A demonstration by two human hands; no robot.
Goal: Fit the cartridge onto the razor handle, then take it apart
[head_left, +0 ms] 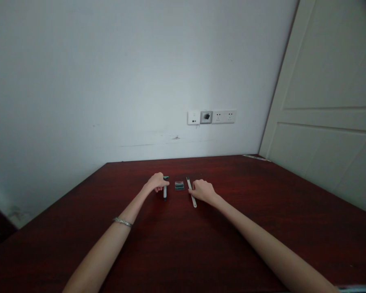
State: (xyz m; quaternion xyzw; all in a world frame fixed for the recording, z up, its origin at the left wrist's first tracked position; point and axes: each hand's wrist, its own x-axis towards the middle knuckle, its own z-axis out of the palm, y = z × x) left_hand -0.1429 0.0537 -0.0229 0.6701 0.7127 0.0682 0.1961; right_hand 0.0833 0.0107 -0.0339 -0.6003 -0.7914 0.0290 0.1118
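Note:
My left hand is closed around a razor. The razor's dark crosswise head points away from me, and its pale handle with a dark end points toward me. My right hand pinches a slim white stick from its right side. That stick has a dark far tip and a small hole at the near end; its exact kind is unclear. Between the two hands lies a small clear case with something dark green inside, touched by neither hand. Curled fingers hide part of both held things.
The dark red wooden table reaches back to a white wall. Sockets are set in the wall, one with a black plug. A pale panelled door stands at the right. A thin strip lies at the far right corner.

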